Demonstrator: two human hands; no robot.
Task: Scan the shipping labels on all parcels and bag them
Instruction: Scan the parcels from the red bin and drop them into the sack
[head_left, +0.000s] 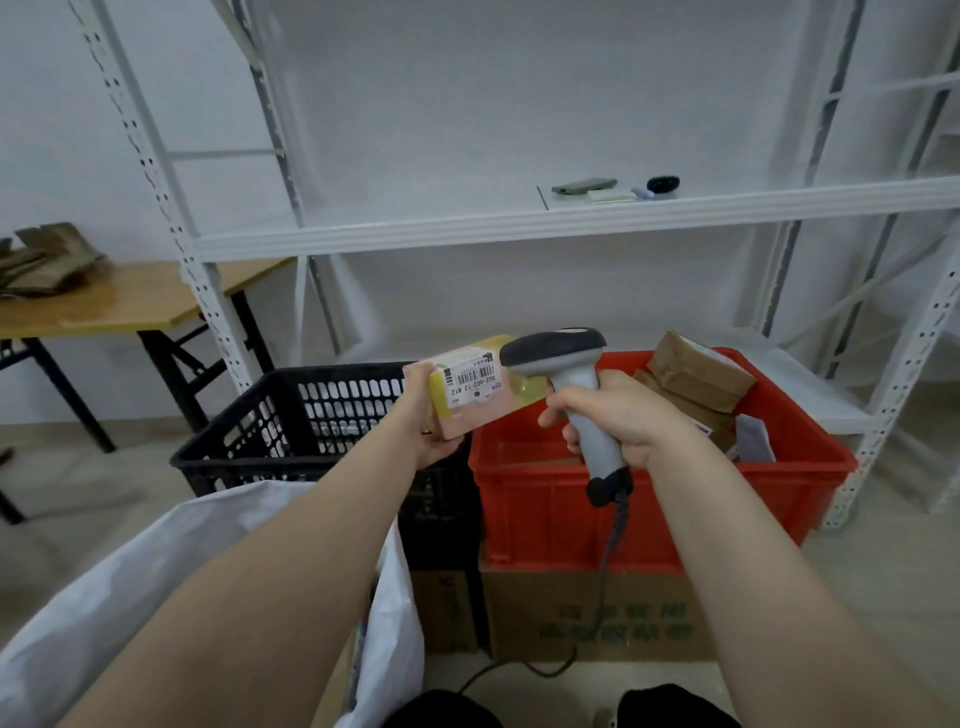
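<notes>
1. I see a parcel stockroom: a white steel rack (571, 221) against a bare wall (467, 104).
2. In front of the rack, a red crate (649, 514) holds taped brown parcels (701, 374).
3. Left of the rack, a folding table (130, 304).

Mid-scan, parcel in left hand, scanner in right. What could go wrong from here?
1. The left hand grips the parcel by one end only; it may slip into the black basket, not the white bag.
2. The scanner sits very close to the label, so a misread seems possible.
3. Its cable hangs past the red crate and might snag.
</notes>
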